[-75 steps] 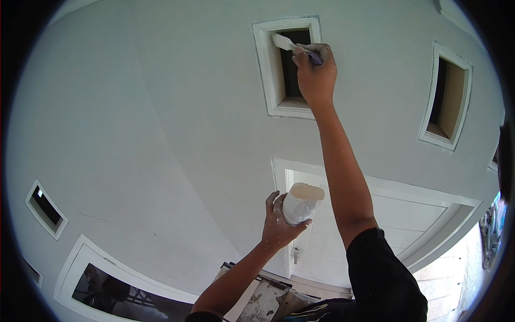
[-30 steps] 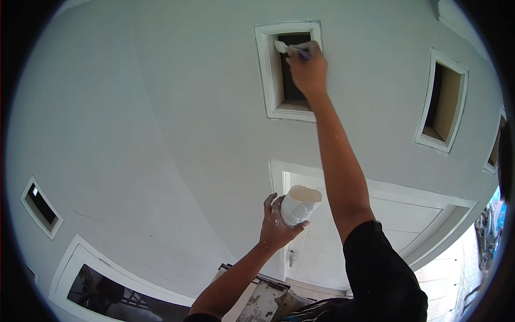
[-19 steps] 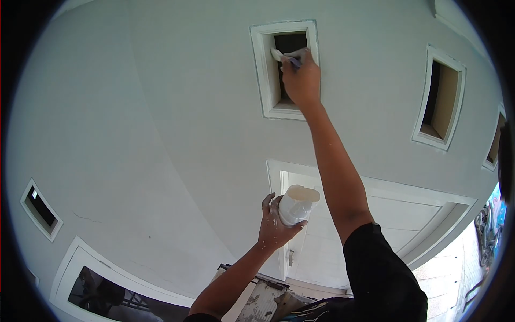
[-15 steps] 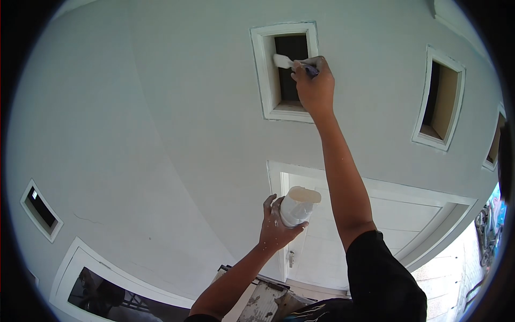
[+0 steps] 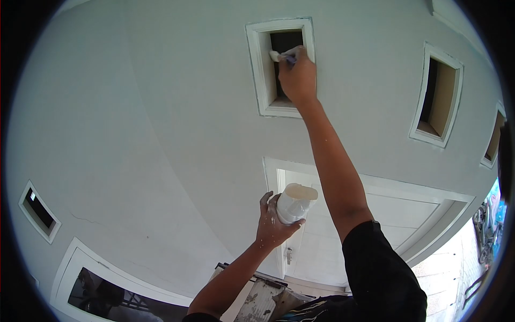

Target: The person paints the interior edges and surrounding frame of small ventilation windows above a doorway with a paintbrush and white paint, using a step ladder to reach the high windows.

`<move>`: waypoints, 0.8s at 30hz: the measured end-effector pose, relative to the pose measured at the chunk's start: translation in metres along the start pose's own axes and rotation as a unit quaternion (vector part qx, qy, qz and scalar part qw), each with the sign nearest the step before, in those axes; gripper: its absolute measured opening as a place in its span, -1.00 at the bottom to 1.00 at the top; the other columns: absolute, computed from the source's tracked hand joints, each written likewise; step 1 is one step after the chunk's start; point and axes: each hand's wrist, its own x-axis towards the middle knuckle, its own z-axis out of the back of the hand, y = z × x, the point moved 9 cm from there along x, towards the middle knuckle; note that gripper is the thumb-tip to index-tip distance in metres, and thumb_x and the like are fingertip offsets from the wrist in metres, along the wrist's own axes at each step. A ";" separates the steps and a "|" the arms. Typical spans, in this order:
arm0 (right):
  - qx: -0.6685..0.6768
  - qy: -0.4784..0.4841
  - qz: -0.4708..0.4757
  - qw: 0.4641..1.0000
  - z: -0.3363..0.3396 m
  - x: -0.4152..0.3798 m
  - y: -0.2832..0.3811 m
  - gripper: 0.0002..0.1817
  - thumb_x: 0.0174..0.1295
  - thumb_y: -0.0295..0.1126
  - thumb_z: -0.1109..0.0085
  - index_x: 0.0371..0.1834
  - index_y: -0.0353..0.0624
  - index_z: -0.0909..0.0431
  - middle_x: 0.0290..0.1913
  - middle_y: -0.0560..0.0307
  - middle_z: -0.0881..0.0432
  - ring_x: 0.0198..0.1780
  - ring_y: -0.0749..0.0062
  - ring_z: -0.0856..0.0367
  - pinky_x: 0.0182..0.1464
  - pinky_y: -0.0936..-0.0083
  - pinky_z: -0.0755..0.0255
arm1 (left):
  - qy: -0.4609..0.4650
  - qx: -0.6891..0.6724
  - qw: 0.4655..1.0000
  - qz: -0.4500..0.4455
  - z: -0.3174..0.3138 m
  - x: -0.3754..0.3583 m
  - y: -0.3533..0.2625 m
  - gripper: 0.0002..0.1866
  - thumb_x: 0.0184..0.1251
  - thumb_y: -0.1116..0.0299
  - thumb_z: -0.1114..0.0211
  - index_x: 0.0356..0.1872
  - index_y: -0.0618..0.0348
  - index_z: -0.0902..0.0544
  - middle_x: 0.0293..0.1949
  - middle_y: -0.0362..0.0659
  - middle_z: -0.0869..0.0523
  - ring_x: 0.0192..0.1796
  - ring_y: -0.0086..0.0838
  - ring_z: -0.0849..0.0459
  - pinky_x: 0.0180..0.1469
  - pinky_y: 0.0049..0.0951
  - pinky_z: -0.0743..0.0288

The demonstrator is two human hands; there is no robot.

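My right hand (image 5: 298, 78) is closed round the handle of a paintbrush (image 5: 275, 56) with white bristles. The brush tip is at the inner left side of a white-framed wall opening (image 5: 261, 70), and part of the handle is hidden by my fingers. Lower down, my left hand (image 5: 274, 222) grips a white plastic container (image 5: 293, 208) from its left side and below. The container is open at the top, and white specks mark the skin of this hand.
Other framed openings (image 5: 460, 99) sit in the grey wall (image 5: 198, 102) to the right and far left (image 5: 22, 204). A white door (image 5: 375, 214) is below, near a paint-stained surface (image 5: 259, 303). A dark window (image 5: 123, 298) lies at the lower left.
My right hand has moved left and deeper over the opening, bringing the brush against or close to its left inner side. My left hand still holds the container, nearly in place.
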 end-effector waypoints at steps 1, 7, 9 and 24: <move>-0.009 0.015 0.022 1.000 -0.008 -0.002 -0.001 -0.80 0.32 -0.46 -0.33 -0.16 -0.37 -0.55 -0.32 -0.22 -0.72 -0.28 -0.05 -0.76 -0.18 0.22 -0.61 | 0.001 0.000 1.000 0.001 -0.001 -0.001 0.000 0.13 -0.07 0.07 -0.73 0.40 0.40 -0.18 0.36 0.17 -0.16 0.44 0.11 -0.31 0.34 0.03 -0.57; 0.134 0.035 -0.083 0.987 0.012 -0.013 -0.029 -0.88 0.35 -0.51 -0.30 -0.17 -0.32 -0.58 -0.37 -0.04 -0.73 -0.25 0.37 -0.80 -0.25 0.37 -0.64 | 0.028 -0.006 0.998 0.047 -0.003 0.002 0.004 0.12 -0.08 0.09 -0.73 0.39 0.39 -0.17 0.36 0.17 -0.16 0.42 0.11 -0.33 0.31 0.02 -0.60; 0.032 -0.013 0.009 0.999 0.010 -0.011 -0.018 -0.85 0.37 -0.47 -0.31 -0.16 -0.33 -0.58 -0.36 0.03 -0.74 -0.21 0.41 -0.79 -0.23 0.44 -0.66 | 0.009 -0.005 1.000 0.017 -0.002 0.001 0.003 0.12 -0.07 0.08 -0.73 0.40 0.39 -0.18 0.36 0.18 -0.17 0.43 0.11 -0.32 0.32 0.03 -0.59; 0.031 0.008 0.017 0.999 0.000 0.003 -0.009 -0.82 0.34 -0.42 -0.36 -0.14 -0.27 -0.58 -0.37 0.03 -0.74 -0.29 0.43 -0.80 -0.27 0.49 -0.62 | 0.012 -0.001 1.000 0.022 -0.001 0.001 0.001 0.13 -0.09 0.08 -0.73 0.40 0.43 -0.20 0.37 0.15 -0.16 0.44 0.07 -0.33 0.37 0.00 -0.55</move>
